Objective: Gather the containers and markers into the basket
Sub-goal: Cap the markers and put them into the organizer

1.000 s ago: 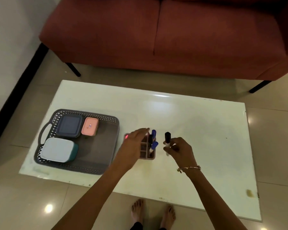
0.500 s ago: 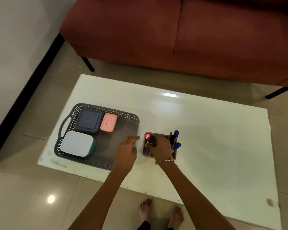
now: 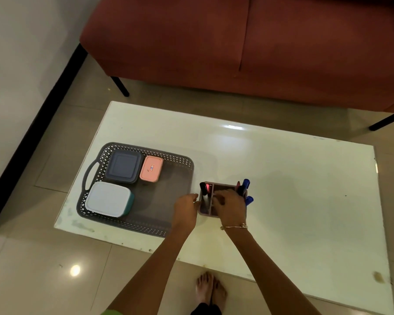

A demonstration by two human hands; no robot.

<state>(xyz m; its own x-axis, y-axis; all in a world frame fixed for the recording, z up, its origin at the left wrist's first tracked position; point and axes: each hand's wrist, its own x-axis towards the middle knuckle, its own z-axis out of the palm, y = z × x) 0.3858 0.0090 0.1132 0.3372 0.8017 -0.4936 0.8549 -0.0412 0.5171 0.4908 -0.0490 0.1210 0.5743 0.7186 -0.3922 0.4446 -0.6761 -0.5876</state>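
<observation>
A grey perforated basket (image 3: 182, 159) sits on the left of the white table (image 3: 293, 201). It holds a dark blue container (image 3: 123, 165), a small pink container (image 3: 151, 168) and a white container with a teal base (image 3: 107, 198). Just right of the basket stands a pinkish divided marker holder (image 3: 223, 187). A black marker (image 3: 202, 188) and a red one (image 3: 207, 187) stand in its left part, blue markers (image 3: 246, 184) at its right. My left hand (image 3: 185, 209) presses the holder's left wall. My right hand (image 3: 231, 206) curls over its middle and front.
A red sofa (image 3: 236, 42) on dark legs stands behind the table. A white wall with a black skirting runs along the left. My bare feet (image 3: 210, 289) are on the tiled floor at the table's near edge.
My right hand carried the black marker left, set it in the holder and let it go. My left hand drew off toward the basket, then came back to the holder's left wall.
</observation>
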